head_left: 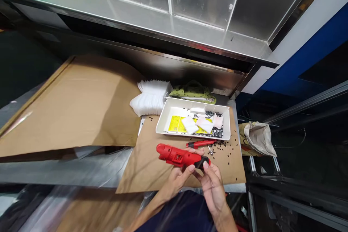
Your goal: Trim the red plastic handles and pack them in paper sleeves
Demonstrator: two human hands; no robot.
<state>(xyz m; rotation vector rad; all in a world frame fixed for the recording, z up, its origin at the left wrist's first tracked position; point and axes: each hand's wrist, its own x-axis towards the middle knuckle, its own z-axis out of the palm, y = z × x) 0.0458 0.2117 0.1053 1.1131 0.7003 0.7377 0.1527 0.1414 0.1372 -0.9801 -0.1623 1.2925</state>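
Observation:
Both hands hold a red and black power tool [179,156] over a brown cardboard sheet [152,166]. My left hand [178,181] grips it from below, thumb against its black end. My right hand [210,183] pinches that same black end from the right. Just beyond the tool lies a red pen-shaped tool [199,143] with a small metal bit beside it. Behind that sits a white tray [166,116] holding white pads, a yellow label and several small black parts.
Small black parts are scattered on the cardboard near the tray. A stack of white pads [149,98] and a green patterned pouch [194,92] lie at the back. A large cardboard sheet [70,105] covers the left. A crumpled paper bag [258,137] sits right of the bench.

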